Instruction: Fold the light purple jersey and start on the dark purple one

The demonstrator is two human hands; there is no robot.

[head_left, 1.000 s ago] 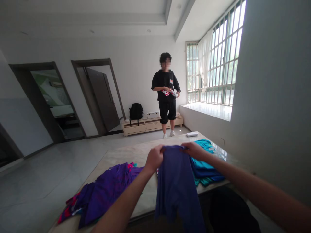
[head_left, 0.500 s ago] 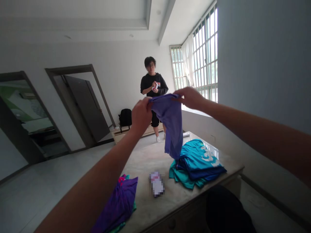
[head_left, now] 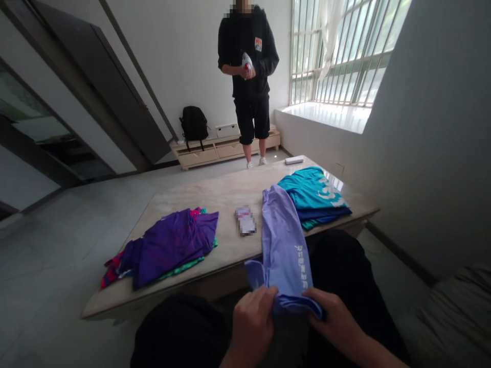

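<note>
A lavender garment (head_left: 282, 235) with white lettering stretches from my lap onto the table's near edge; its exact kind is hard to tell. My left hand (head_left: 255, 314) grips its near end at the left corner. At the right corner, my right hand (head_left: 333, 314) pinches the same rolled edge. Touching the garment's far end is a pile of teal and blue clothes (head_left: 314, 191) with a white print. Left of it lies a phone-sized object (head_left: 246, 221), blurred out. Purple clothes (head_left: 176, 245), with red and green cloth underneath, lie in a pile on the table's left side.
The stone-topped table (head_left: 215, 191) spans the space before my knees. A white oblong item (head_left: 294, 160) rests at its far end. Beyond stands a person (head_left: 251, 97) in black holding something white and red. Behind them a low cabinet (head_left: 230, 148) carries a black backpack (head_left: 194, 123).
Both hands have come down from raised in front of me to my lap, bringing the lavender garment with them. Its far end now rests on the table. My view has tipped downward.
</note>
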